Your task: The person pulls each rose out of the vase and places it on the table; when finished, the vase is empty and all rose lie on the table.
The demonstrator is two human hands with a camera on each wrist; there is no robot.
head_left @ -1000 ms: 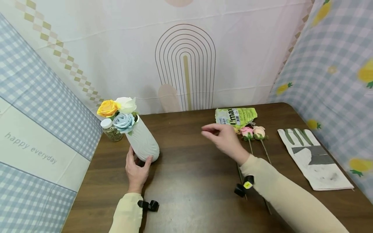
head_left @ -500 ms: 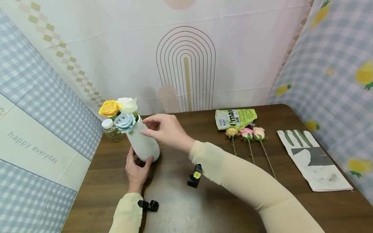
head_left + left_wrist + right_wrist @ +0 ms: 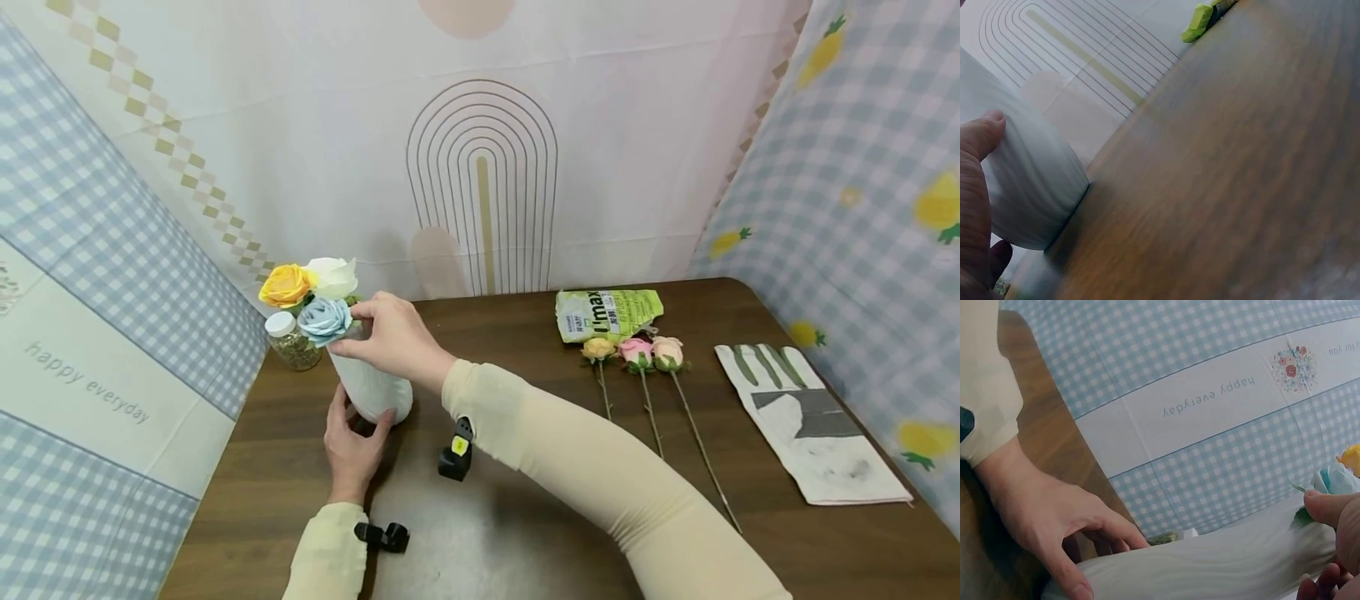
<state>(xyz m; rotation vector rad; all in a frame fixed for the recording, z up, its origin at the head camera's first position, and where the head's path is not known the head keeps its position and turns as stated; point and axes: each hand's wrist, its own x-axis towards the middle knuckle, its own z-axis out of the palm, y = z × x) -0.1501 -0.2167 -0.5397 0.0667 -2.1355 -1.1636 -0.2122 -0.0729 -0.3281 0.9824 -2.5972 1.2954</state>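
A white ribbed vase [image 3: 365,385] stands at the left of the table, holding a yellow rose [image 3: 285,285], a white flower [image 3: 332,277] and a blue rose [image 3: 325,320]. My left hand [image 3: 352,450] grips the vase low down, its thumb [image 3: 988,132] against the side in the left wrist view. Around the neck, just under the blue rose, are the thumb and fingers of my right hand [image 3: 397,337]. In the right wrist view that thumb [image 3: 1325,506] lies by a green leaf at the rim, with the other fingers curled on the opposite side.
Behind the vase is a white-lidded jar [image 3: 294,343]. A yellow rose [image 3: 598,350], a pink rose [image 3: 636,353] and a peach rose [image 3: 668,354] lie at the right, below a green packet [image 3: 607,314]. A work glove [image 3: 813,429] lies near the right edge.
My right hand has swept left from over the loose roses to the neck of the vase, uncovering those roses. My left hand stays on the vase's lower part.
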